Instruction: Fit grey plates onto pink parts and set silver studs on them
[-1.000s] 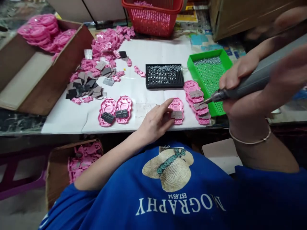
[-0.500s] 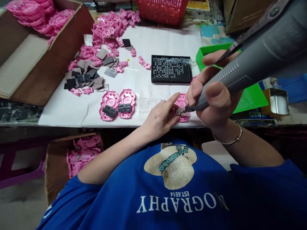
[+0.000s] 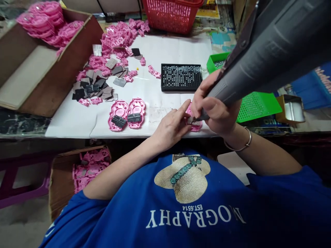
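My right hand (image 3: 214,112) is wrapped round a thick grey electric screwdriver (image 3: 258,65), tilted with its tip down at the left. The tip meets a grey plate (image 3: 195,122) lying in a pink plastic shell (image 3: 198,128) near the table's front edge. My left hand (image 3: 169,127) holds that shell from its left side, with the fingertips at the plate; part of the shell is hidden by both hands. To the left lie two pink shells (image 3: 119,109), each with a dark grey block (image 3: 133,117) on it. Beyond my hands is a black tray of screws (image 3: 181,77).
Pink parts (image 3: 116,38) and grey plates (image 3: 103,91) are heaped at the back left beside a cardboard box (image 3: 77,51). A red basket (image 3: 170,17) stands at the back. On the right are a green tray (image 3: 258,106) and a small metal-sided box (image 3: 291,108).
The screwdriver and my right hand have shifted slightly left and are more over the shell. My left hand stays at the shell. The whole view has shifted a little.
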A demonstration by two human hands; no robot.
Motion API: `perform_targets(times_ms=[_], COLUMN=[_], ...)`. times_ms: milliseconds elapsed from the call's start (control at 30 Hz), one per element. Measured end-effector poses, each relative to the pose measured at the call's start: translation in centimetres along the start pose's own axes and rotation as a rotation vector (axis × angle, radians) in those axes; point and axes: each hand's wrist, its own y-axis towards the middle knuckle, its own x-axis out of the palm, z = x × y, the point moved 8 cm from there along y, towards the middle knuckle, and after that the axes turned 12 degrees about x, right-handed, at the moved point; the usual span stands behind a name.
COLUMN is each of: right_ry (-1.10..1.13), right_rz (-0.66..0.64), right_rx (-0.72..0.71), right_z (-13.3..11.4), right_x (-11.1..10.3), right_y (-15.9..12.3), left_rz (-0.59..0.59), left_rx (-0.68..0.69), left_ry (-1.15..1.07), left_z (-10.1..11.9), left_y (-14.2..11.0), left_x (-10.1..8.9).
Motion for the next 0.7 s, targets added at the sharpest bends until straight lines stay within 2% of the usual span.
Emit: perform_targets(times_ms=[100,167,233,333,433,500,567,700], right_ry=[0.138,0.186,0.157,0.024,-0.09,-0.129,-0.135,-0.104], right_rz=[-0.022,-0.013,0.102,0.365,0.55,0.597,0.608,0.599], right_rx=[-0.114,-0.208,-0.289,-0.356,-0.356,-0.327,-0.311,-0.322], right_z=[-1.9,-3.9,-5.8,-7.3,-6.7,-5.7,-4.7,-3.8], right_x=[-0.7,-2.1,-4.8,-9.9,-14.2,-15.9,-16.7,-16.7], right_y=[0.2,0.2,0.0,-0.4,-0.8,-0.7,-0.5,-0.2], left_rz=[-0.015,-0.023,-0.033,-0.049,-0.061,-0.065,-0.063,-0.05], left_rx=[-0.008,-0.021,-0.044,-0.053,-0.051,-0.046,-0.046,-0.058], left_ry=[-0.052,-0.078,-0.091,-0.097,-0.091,-0.085,-0.078,-0.086], left_z=[-0.1,-0.3,-0.5,-0.7,-0.7,-0.7,-0.7,-0.8], left_y=[-0.1,-0.2,-0.3,-0.1,0.1,0.2,0.3,0.2], left_x=[0.0,0.0,0.0,0.0,0.0,0.0,0.0,0.0])
